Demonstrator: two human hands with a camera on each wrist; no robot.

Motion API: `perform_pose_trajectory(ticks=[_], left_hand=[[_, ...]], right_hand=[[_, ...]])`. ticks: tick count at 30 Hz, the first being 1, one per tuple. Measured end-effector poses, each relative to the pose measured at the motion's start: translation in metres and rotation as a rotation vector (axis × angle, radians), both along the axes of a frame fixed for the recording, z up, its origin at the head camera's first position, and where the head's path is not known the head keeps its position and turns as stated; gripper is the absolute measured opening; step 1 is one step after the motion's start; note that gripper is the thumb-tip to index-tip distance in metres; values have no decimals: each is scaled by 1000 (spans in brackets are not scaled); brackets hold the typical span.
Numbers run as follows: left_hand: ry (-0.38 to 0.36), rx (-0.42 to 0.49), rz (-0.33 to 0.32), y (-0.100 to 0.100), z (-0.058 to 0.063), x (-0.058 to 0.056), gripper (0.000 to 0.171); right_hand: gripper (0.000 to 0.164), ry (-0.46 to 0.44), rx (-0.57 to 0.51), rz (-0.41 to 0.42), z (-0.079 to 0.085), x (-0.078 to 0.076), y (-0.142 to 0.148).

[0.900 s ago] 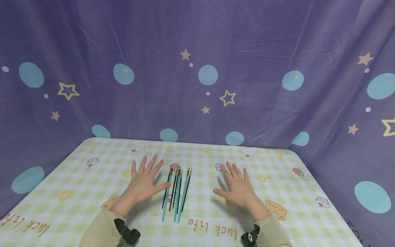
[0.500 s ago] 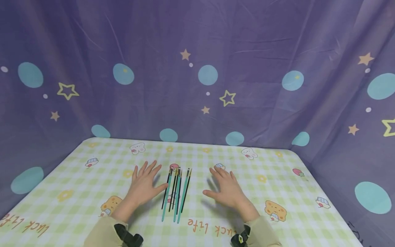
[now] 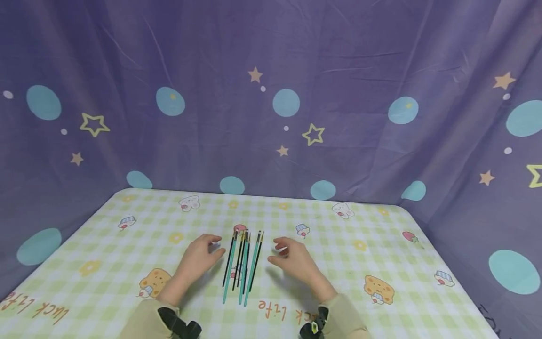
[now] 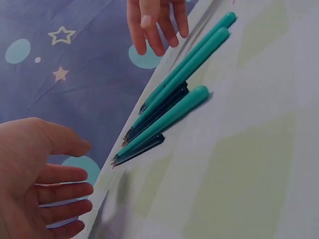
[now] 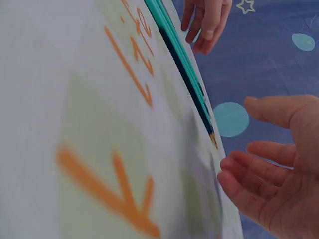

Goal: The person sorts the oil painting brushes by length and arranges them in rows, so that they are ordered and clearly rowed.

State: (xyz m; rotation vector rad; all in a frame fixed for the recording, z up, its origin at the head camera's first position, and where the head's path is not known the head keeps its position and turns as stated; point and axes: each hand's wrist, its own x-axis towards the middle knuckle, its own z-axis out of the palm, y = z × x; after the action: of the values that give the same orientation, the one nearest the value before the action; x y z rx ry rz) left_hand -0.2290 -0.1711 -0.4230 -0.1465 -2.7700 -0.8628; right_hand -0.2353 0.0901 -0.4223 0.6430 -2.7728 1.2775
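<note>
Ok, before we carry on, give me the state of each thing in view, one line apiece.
Left hand: holding nothing, fingers loosely bent, beside the brushes
Right hand: holding nothing, fingers loosely bent, on the brushes' other side
Brushes: lying in a loose bunch, bristles away from the person, unheld
Cloth: spread flat under the brushes
Curtain: hanging behind, creased
Wrist cameras: strapped on, one per wrist

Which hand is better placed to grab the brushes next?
Left, slightly, I'd say. In the head view, the left hand sits closer to the brushes than the right hand does. Both are empty, so either could probably work.
</note>
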Motion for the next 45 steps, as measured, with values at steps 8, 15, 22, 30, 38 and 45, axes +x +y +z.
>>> perform_pose_trajectory(ticks=[8,15,22,30,38,45], left_hand=[[-80,114,21,4,1,-2,33],[-191,265,16,8,1,-9,37],[-284,389,10,12,-3,-13,40],[-280,387,10,14,-8,-13,43],[-223,236,3,15,-8,-12,44],[-220,194,2,14,-7,-12,44]], right_hand=[[46,-137,-148,-5,-11,-6,-15],[46,-213,-222,-57,-15,-10,-30],[41,-210,-198,-148,-15,-12,-41],[42,-162,-84,-226,-16,-14,-49],[41,-174,-55,-242,-14,-15,-52],[41,-208,-87,-235,-10,-16,-53]])
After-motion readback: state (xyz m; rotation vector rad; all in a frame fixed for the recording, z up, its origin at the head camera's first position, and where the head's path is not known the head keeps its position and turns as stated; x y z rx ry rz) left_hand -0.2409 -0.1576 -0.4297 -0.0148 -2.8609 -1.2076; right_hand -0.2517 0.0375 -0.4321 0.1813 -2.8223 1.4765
